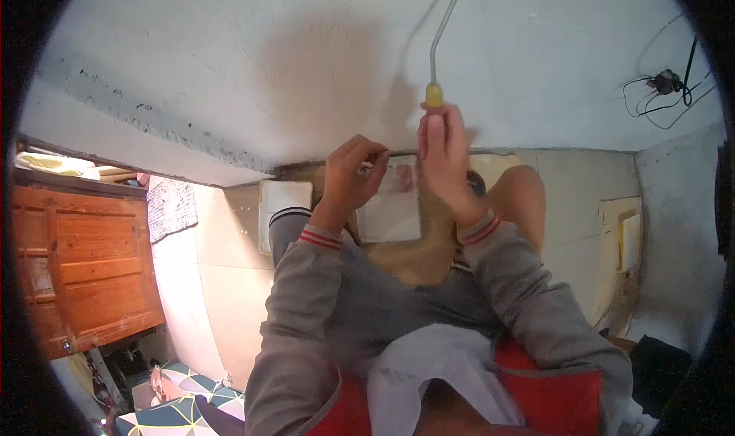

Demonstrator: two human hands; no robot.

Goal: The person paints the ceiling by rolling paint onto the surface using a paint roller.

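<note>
We see the right hand [446,154] gripping a yellow-handled bent rod [434,94] in front of the pale wall [559,61], and the left hand [350,177] nearby, fingers curled, whether around anything we cannot tell.

Yellow handle [434,95]; grey sleeves [298,310] (red-striped cuffs [321,239]).

No legible txt; no nos., labels, brands or signs readable

Smooth metal rod [434,65], yellow plastic handle [434,94]; matt wall [191,45]; wood door [103,260]; cloth sleeves [528,283].
</note>
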